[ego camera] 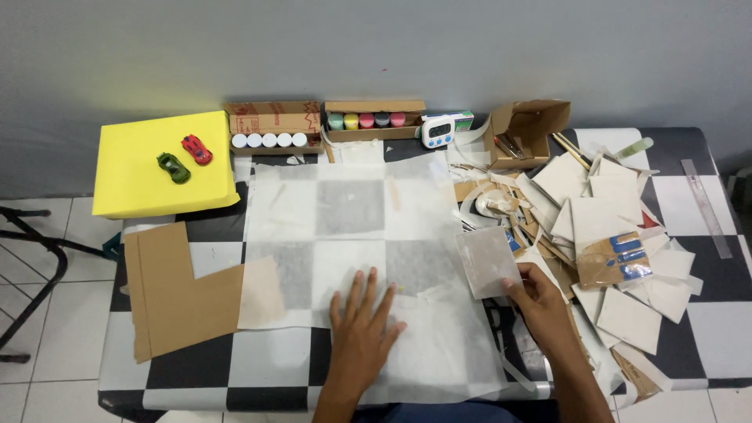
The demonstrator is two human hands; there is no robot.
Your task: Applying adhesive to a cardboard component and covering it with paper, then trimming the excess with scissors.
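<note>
Positioning step: left hand [362,325] presses flat, fingers spread, on tissue paper sheet [352,258]; right hand [539,301] pinches small translucent square [487,261]. Next move probably requires aligning it squarely.

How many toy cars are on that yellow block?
2. A green toy car and a red toy car sit side by side on the yellow block, at the table's far left corner. None seem hidden.
</note>
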